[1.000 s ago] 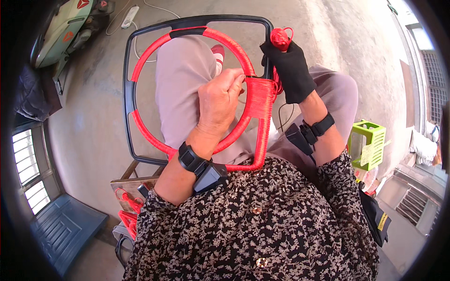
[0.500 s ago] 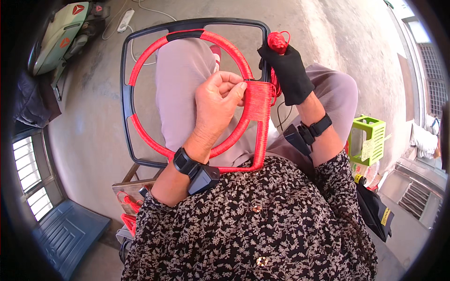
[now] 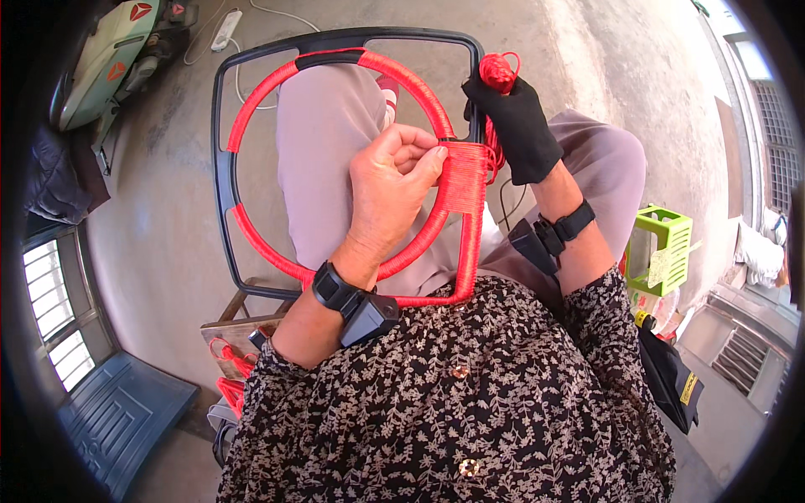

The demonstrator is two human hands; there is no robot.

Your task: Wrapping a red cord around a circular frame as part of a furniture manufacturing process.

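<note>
Head view: green crate (image 3: 662,251) on the floor at my right, contents unclear, a pale tag hanging on its side. Black frame (image 3: 220,176) lies across my lap, red cord-wrapped ring (image 3: 251,109) inside it. My left hand (image 3: 390,189) pinches the red wrapping (image 3: 461,180); my gloved right hand (image 3: 520,126) is closed around the red cord ball (image 3: 499,71). Bare concrete beyond the frame's far edge.

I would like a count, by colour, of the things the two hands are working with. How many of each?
Red: 2, the cord-wrapped ring under the left hand and the ball of cord in the gloved right hand
Black: 1, the frame
Total: 3
</note>
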